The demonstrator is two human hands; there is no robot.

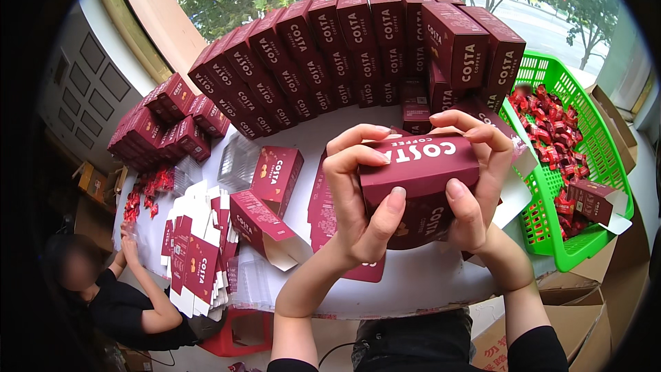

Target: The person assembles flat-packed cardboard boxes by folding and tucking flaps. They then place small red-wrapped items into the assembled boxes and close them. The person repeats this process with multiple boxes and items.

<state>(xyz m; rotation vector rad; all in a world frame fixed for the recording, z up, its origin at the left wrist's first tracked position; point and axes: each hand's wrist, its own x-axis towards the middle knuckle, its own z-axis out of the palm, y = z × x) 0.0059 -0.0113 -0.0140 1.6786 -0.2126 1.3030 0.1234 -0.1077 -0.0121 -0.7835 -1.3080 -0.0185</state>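
Observation:
Between my two hands, a maroon cardboard box (423, 178) is held up over the near side of the table. My left hand (354, 196) grips its left end, the thumb pressed on the near face and the fingers curled over the top. At the other end, my right hand (482, 182) does the same. The box's near face bulges a little under the thumbs. Beneath and behind it lie more maroon cartons, partly hidden by my hands. An open-ended carton (265, 224) rests on the table to the left, beside a closed one (277, 173).
Stacked maroon boxes (330, 62) form a wall along the window. A green basket (592, 234) of red wrapped pieces stands right. Flat cartons (196, 262) and clear plastic trays (237, 162) lie left on the white table (330, 296). Another person (138, 303) works at far left.

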